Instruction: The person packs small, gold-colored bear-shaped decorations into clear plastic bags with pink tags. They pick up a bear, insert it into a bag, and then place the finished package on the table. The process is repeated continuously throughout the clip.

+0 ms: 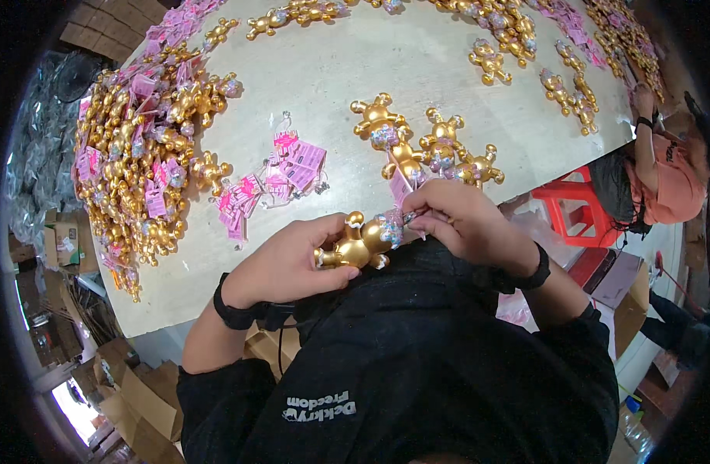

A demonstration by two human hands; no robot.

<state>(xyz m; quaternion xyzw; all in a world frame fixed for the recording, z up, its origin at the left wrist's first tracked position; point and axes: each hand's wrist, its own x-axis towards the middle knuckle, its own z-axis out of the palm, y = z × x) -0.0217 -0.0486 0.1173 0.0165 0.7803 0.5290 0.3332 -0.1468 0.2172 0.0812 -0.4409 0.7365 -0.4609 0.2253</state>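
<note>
My left hand (289,259) is closed round a shiny gold bear-shaped figurine (355,250), thumb and fingers on its body. The figurine lies sideways, its head toward the right, with a clear iridescent cluster (390,229) on top. My right hand (467,224) pinches a small silvery clasp (407,219) at that cluster. A pink tag (401,188) shows just beyond the right fingertips; whether it is joined to the clasp is hidden. Past my right hand lie several more gold figurines (441,139). Loose pink tags with silvery clasps (301,165) rest beyond my left hand.
A large heap of gold figurines with pink tags (130,162) covers the left of the pale table (285,73). More figurines (517,35) line the far side. At the right are a red stool (571,209) and another person (668,174). Cardboard boxes (142,398) stand lower left.
</note>
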